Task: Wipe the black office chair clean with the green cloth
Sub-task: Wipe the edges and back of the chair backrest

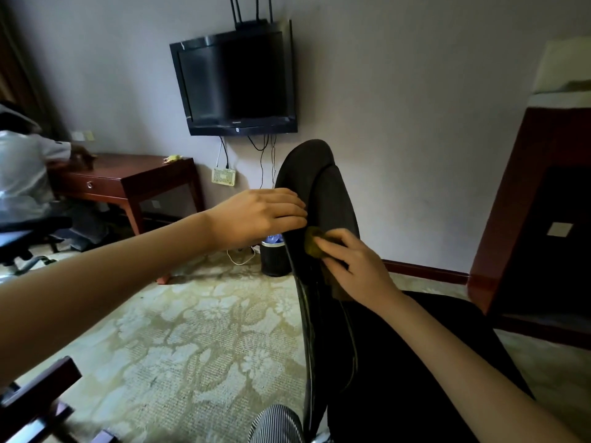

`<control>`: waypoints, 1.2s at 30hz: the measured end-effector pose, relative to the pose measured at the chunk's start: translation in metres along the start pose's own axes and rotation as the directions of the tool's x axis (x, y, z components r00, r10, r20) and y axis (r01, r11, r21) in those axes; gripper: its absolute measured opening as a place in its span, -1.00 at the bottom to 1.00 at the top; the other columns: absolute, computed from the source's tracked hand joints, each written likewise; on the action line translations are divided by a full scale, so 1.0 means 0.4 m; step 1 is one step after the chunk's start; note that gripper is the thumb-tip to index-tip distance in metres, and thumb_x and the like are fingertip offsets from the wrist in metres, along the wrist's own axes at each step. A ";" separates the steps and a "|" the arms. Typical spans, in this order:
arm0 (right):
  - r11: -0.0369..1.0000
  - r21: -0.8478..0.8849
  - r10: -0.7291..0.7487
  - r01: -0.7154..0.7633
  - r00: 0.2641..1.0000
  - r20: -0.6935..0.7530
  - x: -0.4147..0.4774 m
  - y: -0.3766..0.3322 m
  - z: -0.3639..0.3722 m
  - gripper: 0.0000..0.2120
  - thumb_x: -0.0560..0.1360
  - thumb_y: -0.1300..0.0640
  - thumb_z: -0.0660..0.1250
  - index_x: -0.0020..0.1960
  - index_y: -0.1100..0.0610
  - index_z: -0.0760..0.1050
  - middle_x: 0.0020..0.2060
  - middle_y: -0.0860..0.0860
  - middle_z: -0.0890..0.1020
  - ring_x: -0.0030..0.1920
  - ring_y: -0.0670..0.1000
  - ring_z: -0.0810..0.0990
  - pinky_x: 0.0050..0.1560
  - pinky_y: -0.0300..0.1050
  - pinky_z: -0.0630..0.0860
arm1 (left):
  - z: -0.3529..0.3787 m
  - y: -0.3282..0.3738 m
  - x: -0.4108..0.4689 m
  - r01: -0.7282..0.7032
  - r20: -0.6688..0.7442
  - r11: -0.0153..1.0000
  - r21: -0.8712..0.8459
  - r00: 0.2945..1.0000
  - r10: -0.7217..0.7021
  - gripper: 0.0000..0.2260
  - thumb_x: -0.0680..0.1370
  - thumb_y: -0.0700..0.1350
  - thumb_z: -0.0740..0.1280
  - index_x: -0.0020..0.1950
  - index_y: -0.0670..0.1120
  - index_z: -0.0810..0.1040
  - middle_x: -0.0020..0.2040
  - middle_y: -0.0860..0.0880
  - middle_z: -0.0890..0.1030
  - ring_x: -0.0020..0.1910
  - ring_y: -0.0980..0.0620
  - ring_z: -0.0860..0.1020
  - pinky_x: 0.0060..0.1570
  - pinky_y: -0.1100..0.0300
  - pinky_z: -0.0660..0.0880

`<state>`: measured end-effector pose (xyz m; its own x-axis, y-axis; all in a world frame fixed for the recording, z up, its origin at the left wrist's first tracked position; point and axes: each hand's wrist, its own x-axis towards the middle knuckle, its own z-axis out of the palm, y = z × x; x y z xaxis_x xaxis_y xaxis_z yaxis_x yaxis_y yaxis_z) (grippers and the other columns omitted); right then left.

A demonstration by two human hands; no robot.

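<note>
The black office chair (323, 199) backrest is steadied by the left hand (259, 215), closed over its edge, while the green cloth (311, 243), gripped by the right hand (351, 263), is pressed mid-backrest; wiping appears underway, the seat seemingly left.

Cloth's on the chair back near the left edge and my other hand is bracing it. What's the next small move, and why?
Probably slide the right hand upward, dragging the green cloth along the backrest toward the top of the black office chair. The cloth sits bunched about mid-height, pressed against the back, and the upper part above it is not covered. The left hand grips the backrest's edge, so the chair should hold firm against the stroke.
</note>
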<state>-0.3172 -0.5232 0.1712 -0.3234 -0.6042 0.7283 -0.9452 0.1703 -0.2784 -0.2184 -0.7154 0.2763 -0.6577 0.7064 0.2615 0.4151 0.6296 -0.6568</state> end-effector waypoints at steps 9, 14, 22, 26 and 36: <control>0.994 -0.099 0.032 -0.038 0.998 -0.058 -0.088 0.022 0.023 -0.68 0.46 0.18 0.18 0.12 0.21 0.60 0.02 0.15 0.60 -0.08 0.15 0.61 -0.15 -0.08 0.59 | -0.019 0.027 0.009 -0.007 0.044 1.000 -0.006 0.999 0.008 -0.70 0.53 -0.26 0.12 0.14 -0.24 0.59 0.10 -0.19 0.61 0.12 -0.15 0.57 0.33 0.11 0.20; 0.968 0.091 0.238 -0.233 0.970 -0.049 -0.125 0.048 0.027 -0.68 0.46 0.37 0.29 0.18 0.19 0.58 0.10 0.01 0.54 0.10 0.05 0.55 0.10 -0.32 0.44 | -0.012 0.048 0.013 0.017 0.037 0.996 0.089 0.999 -0.020 -0.66 0.51 -0.28 0.08 0.15 -0.18 0.57 0.09 -0.15 0.60 0.15 -0.17 0.51 0.30 0.04 0.24; 0.898 0.336 0.316 -0.285 0.948 -0.039 -0.029 -0.026 0.023 -0.56 0.40 0.19 0.13 0.26 0.13 0.48 0.13 -0.17 0.40 0.21 -0.05 0.43 0.24 -0.28 0.31 | -0.005 0.085 0.024 -0.064 0.053 0.969 0.240 0.997 0.053 -0.62 0.59 -0.26 -0.01 0.07 -0.16 0.62 0.02 -0.12 0.64 0.05 -0.13 0.58 0.21 0.03 0.28; 0.903 0.333 0.311 -0.272 0.948 -0.070 -0.032 -0.036 0.035 -0.49 0.39 -0.22 0.18 0.18 0.08 0.51 0.06 -0.29 0.38 0.15 -0.09 0.44 0.16 -0.24 0.37 | 0.021 0.079 0.016 -0.063 -0.030 0.973 0.220 0.997 0.071 -0.64 0.64 -0.24 -0.01 0.05 -0.18 0.60 0.01 -0.12 0.63 0.10 -0.12 0.46 0.24 0.02 0.30; 0.872 0.399 0.384 -0.285 0.902 -0.195 -0.129 0.044 0.103 -0.84 0.42 0.19 0.38 -0.02 0.19 0.63 -0.01 -0.32 0.48 0.05 -0.14 0.51 0.11 -0.47 0.34 | 0.031 0.091 0.003 -0.017 0.005 0.982 0.190 1.000 0.016 -0.57 0.64 -0.24 -0.11 0.16 -0.13 0.55 0.09 -0.10 0.61 0.18 -0.14 0.38 0.29 -0.06 0.22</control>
<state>-0.3152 -0.5211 0.1032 -0.6638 -0.3274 0.6725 -0.7141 0.0100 -0.7000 -0.2118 -0.6959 0.2438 -0.6542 0.7148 0.2471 0.2991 0.5446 -0.7835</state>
